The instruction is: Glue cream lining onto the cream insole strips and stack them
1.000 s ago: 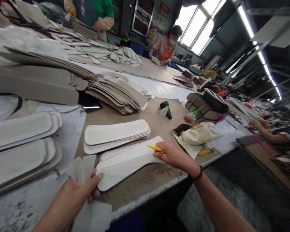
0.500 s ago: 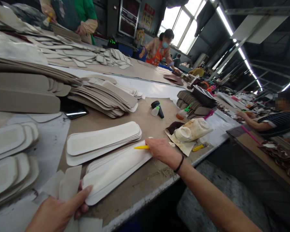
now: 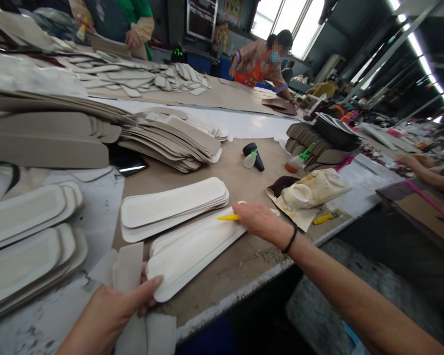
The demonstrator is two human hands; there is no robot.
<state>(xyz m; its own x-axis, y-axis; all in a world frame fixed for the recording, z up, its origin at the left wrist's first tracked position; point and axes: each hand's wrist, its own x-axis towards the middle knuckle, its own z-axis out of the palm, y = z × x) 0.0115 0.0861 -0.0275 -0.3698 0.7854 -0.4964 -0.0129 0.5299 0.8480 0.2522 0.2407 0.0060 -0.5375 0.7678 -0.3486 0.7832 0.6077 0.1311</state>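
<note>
A long white padded strip [image 3: 192, 250] lies on top of a small stack near the table's front edge. My left hand [image 3: 113, 308] grips its near end, thumb on top and fingers curled underneath. My right hand [image 3: 261, 221] rests on the strip's far end, closed on a yellow-handled tool [image 3: 228, 217] that points left along the strip. A black band circles my right wrist. Just behind lies a second stack of white strips [image 3: 172, 206].
More white strip stacks [image 3: 25, 236] lie at the left, grey strip piles [image 3: 77, 130] behind. Small glue bottles [image 3: 252, 157], a glue-caked container [image 3: 314, 190] and a yellow tool [image 3: 325, 217] sit right of my hand. Other people work along the far and right sides.
The view has swung about; both hands keep their hold on the strip's two ends, and the strip has stayed on its stack.
</note>
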